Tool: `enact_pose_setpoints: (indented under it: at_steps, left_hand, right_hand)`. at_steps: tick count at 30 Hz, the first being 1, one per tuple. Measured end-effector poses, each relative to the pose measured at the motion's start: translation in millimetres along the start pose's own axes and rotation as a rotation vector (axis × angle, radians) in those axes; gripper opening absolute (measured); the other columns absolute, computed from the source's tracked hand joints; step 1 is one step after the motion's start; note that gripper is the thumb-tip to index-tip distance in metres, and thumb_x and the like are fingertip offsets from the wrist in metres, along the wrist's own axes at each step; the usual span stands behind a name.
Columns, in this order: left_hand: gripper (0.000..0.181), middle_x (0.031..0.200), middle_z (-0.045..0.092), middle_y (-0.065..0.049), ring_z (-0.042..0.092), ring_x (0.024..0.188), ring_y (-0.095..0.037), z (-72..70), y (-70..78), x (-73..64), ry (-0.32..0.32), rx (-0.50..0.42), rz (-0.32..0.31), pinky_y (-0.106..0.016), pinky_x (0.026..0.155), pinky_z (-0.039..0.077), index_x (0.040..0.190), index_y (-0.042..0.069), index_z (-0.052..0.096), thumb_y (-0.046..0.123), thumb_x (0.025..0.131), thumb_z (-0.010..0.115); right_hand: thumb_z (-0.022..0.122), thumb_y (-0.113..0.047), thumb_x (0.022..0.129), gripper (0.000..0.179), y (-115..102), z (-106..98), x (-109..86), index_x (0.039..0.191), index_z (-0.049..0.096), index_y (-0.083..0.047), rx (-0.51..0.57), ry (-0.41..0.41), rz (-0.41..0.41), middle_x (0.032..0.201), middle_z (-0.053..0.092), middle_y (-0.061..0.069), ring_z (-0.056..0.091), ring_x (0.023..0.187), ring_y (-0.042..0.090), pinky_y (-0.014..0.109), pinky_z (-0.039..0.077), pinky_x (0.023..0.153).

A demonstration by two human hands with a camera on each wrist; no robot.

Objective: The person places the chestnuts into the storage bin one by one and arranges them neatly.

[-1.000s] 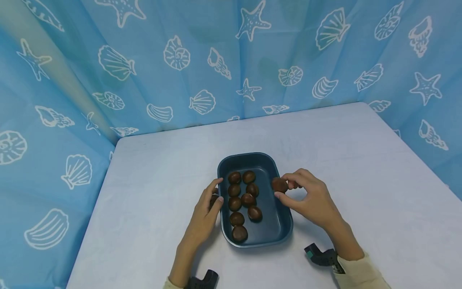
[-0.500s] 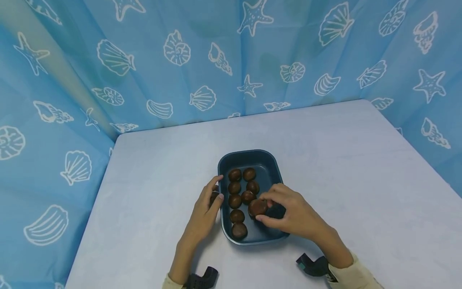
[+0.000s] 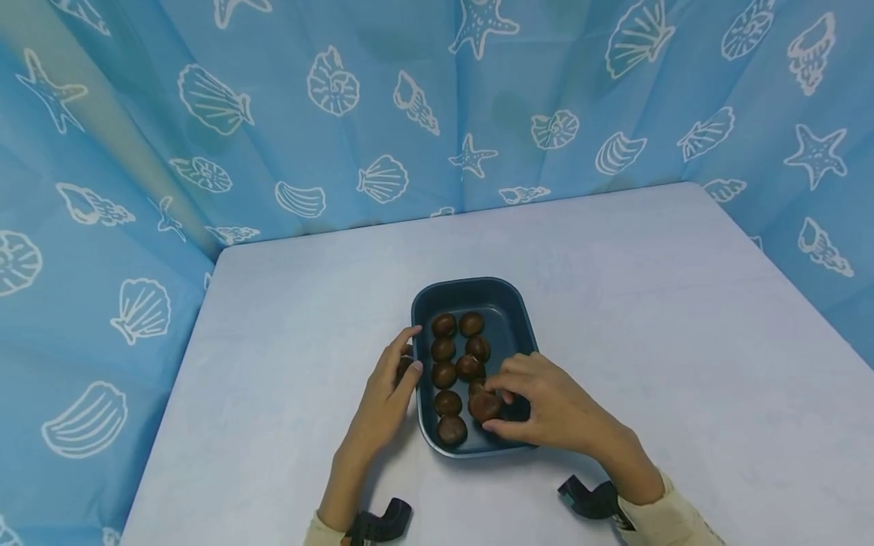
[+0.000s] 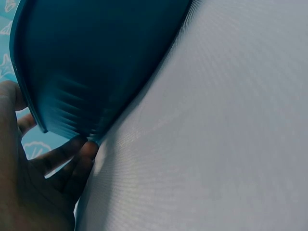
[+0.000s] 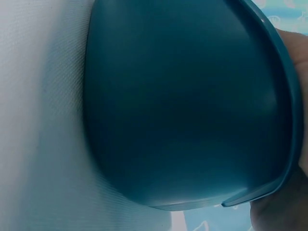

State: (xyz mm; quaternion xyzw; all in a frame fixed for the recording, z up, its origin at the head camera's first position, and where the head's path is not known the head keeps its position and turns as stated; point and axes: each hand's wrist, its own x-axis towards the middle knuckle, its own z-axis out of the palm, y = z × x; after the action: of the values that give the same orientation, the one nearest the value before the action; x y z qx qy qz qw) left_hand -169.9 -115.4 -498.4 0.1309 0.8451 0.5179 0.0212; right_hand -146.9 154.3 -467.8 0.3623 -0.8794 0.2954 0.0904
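Observation:
In the head view, a dark blue rectangular tray holds two uneven columns of shiny brown chestnuts. My right hand reaches over the tray's right wall and pinches a chestnut between thumb and fingers. That nut is low inside the tray and partly covers another one behind it; whether it touches the bottom I cannot tell. My left hand rests at the tray's left side, thumb and forefinger at the rim. In the left wrist view, other fingertips touch the outer wall near its base.
The tray stands on a table with a white cloth. A blue curtain with white shell prints hangs behind and beside the table. Dark wrist mounts sit on both forearms.
From the tray's right rim, my right hand has carried the pinched chestnut left and toward me, down among the others. My left hand has kept its place at the tray.

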Motion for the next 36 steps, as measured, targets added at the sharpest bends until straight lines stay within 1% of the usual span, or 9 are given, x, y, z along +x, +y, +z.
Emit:
enact_pose_setpoints:
  at_steps: [3, 9, 16, 25, 31, 36]
  left_hand:
    - [0.047, 0.139, 0.048, -0.003, 0.053, 0.121, -0.020, 0.1, 0.8, -0.4, 0.001, 0.002, -0.003, -0.049, 0.100, 0.044, 0.152, 0.047, 0.032, 0.041, 0.106, 0.043]
    - [0.049, 0.138, 0.048, -0.004, 0.054, 0.120, -0.020, 0.7, 2.7, -0.4, -0.002, 0.003, 0.015, -0.047, 0.100, 0.044, 0.154, 0.040, 0.033, 0.040, 0.106, 0.043]
    - [0.049, 0.137, 0.048, -0.004, 0.054, 0.120, -0.020, -0.5, 5.8, -1.7, -0.007, -0.003, 0.021, -0.047, 0.099, 0.045, 0.154, 0.040, 0.033, 0.040, 0.106, 0.043]
    - [0.047, 0.138, 0.048, -0.005, 0.053, 0.121, -0.021, -0.9, 10.8, -3.6, -0.007, -0.002, 0.017, -0.048, 0.100, 0.045, 0.152, 0.047, 0.031, 0.042, 0.106, 0.042]
    - [0.047, 0.136, 0.049, -0.005, 0.054, 0.120, -0.020, -1.3, 13.2, -2.6, -0.006, 0.010, 0.016, -0.046, 0.099, 0.045, 0.152, 0.047, 0.031, 0.041, 0.106, 0.042]
    - [0.048, 0.136, 0.049, -0.005, 0.054, 0.119, -0.020, -1.0, 13.7, -2.5, -0.002, 0.003, 0.013, -0.047, 0.099, 0.045, 0.153, 0.044, 0.032, 0.040, 0.106, 0.043]
  right_hand:
    - [0.085, -0.041, 0.077, 0.033, -1, 0, -0.5, 0.100, 0.075, -0.019, -0.025, -0.012, -0.013, 0.078, 0.049, -0.010, 0.038, 0.075, 0.004, 0.027, 0.034, 0.069]
    - [0.086, -0.042, 0.076, 0.032, -2, -2, -0.9, 0.097, 0.075, -0.020, -0.051, -0.023, -0.032, 0.076, 0.049, -0.011, 0.038, 0.073, 0.003, 0.028, 0.032, 0.071]
    - [0.085, -0.045, 0.077, 0.032, -5, -5, -1.0, 0.097, 0.076, -0.022, -0.062, -0.058, -0.022, 0.075, 0.048, -0.012, 0.038, 0.072, 0.003, 0.028, 0.032, 0.072]
    - [0.084, -0.049, 0.076, 0.034, -8, -10, -0.7, 0.095, 0.075, -0.023, -0.081, -0.094, -0.020, 0.075, 0.048, -0.014, 0.039, 0.073, 0.003, 0.030, 0.033, 0.075]
    - [0.086, -0.046, 0.074, 0.034, -8, -11, 0.0, 0.097, 0.076, -0.022, -0.058, -0.069, -0.021, 0.077, 0.048, -0.016, 0.041, 0.074, 0.003, 0.030, 0.034, 0.076]
    - [0.086, -0.043, 0.076, 0.032, -7, -8, -0.5, 0.099, 0.076, -0.022, -0.029, -0.036, -0.017, 0.078, 0.052, -0.016, 0.042, 0.076, 0.003, 0.030, 0.036, 0.075]
